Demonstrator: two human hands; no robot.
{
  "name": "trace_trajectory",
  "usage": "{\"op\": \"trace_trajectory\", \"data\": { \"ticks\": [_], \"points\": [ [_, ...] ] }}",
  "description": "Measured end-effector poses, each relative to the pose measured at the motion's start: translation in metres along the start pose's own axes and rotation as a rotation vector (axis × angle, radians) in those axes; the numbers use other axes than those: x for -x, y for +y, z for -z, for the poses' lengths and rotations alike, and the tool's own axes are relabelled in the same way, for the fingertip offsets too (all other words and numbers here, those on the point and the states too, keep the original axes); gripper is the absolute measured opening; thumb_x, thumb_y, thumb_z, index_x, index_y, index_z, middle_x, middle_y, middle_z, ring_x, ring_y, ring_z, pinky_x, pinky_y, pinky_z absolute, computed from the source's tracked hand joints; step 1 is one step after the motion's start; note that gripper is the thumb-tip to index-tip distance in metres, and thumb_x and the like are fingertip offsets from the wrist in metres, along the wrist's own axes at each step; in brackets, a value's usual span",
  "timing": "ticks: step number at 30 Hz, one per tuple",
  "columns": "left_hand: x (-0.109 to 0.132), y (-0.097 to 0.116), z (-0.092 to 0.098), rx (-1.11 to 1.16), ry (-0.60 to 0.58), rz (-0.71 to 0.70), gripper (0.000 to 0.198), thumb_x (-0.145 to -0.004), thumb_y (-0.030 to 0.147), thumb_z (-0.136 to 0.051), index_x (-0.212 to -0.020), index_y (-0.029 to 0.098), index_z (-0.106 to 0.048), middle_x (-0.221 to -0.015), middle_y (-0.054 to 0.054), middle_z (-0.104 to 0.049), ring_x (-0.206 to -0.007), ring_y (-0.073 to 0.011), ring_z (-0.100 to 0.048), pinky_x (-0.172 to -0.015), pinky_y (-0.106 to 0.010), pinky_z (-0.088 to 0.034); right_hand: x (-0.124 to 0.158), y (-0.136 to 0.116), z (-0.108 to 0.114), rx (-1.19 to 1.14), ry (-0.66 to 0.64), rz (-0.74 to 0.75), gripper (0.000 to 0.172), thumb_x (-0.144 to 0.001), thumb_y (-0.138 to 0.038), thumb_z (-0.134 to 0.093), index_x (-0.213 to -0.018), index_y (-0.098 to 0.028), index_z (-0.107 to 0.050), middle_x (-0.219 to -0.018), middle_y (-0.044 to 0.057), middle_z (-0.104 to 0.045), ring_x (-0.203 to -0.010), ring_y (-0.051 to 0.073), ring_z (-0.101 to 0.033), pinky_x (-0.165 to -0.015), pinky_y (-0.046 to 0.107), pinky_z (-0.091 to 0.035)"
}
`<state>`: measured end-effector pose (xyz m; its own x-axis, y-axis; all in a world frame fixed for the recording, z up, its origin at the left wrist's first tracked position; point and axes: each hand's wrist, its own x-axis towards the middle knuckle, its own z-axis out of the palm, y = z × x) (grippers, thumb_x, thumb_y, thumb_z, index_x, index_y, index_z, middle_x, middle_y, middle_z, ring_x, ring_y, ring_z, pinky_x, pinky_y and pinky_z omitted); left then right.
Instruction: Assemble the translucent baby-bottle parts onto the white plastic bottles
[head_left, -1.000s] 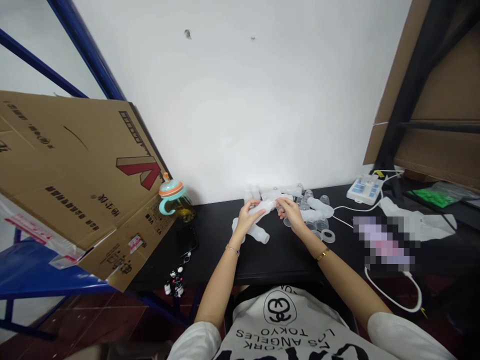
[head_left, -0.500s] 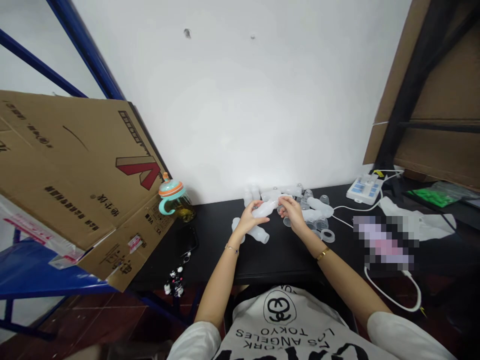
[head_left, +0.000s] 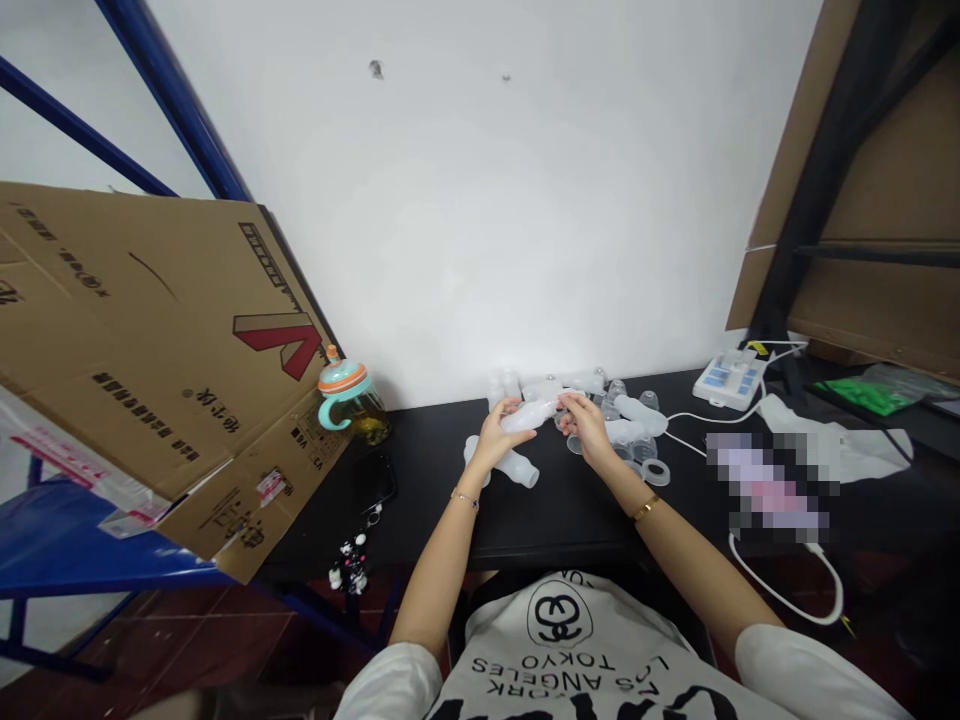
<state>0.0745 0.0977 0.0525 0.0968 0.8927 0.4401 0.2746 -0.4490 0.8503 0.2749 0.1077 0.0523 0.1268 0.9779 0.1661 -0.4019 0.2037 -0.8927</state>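
Note:
My left hand [head_left: 496,436] is wrapped round a translucent white plastic bottle [head_left: 528,414], which it holds tilted above the table. The fingers of my right hand [head_left: 589,424] are pinched at the bottle's right-hand end; any small part between them is too small to make out. Beneath my left hand lies another white bottle [head_left: 519,468] on its side. Right of my right hand, more white bottles [head_left: 639,414] lie among clear domed caps [head_left: 643,447] and a translucent ring [head_left: 655,471]. Further bottles [head_left: 585,381] lie behind my hands, along the wall.
On the black table [head_left: 442,510], a teal-lidded jug [head_left: 360,405] and a dark phone [head_left: 373,480] stand or lie at left, by a large cardboard box [head_left: 172,370]. At right are a white power strip [head_left: 729,378], cables, a blurred-out object [head_left: 772,490] and white sheeting [head_left: 847,440].
The bottle and my left hand have shifted very slightly left. My right hand stays at the bottle's end, and the things on the table look unmoved.

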Motion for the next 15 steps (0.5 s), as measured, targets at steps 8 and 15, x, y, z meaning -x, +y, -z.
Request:
{"op": "trace_trajectory", "data": {
  "ticks": [8, 15],
  "points": [
    [0.001, 0.0083, 0.0008, 0.046, 0.027, 0.001, 0.056, -0.064, 0.03, -0.09, -0.113, 0.019, -0.067, -0.119, -0.009, -0.069, -0.115, -0.029, -0.062, -0.102, -0.043, -0.047, -0.0004, -0.0005, 0.0005, -0.003, 0.009, 0.0, 0.038, -0.067, -0.048, -0.081, -0.085, -0.019, -0.066, -0.082, 0.001, -0.067, -0.048, 0.008, -0.055, -0.038, 0.019, -0.04],
    [0.0011, 0.0089, 0.0012, 0.039, 0.038, 0.003, 0.052, -0.066, 0.032, -0.088, -0.112, 0.018, -0.068, -0.118, -0.01, -0.069, -0.114, -0.0284, -0.063, -0.103, -0.043, -0.047, -0.0001, -0.0008, 0.0016, -0.003, 0.011, 0.005, 0.039, -0.068, -0.049, -0.082, -0.087, -0.019, -0.067, -0.082, 0.001, -0.066, -0.049, 0.008, -0.055, -0.039, 0.019, -0.041]
  ]
}}
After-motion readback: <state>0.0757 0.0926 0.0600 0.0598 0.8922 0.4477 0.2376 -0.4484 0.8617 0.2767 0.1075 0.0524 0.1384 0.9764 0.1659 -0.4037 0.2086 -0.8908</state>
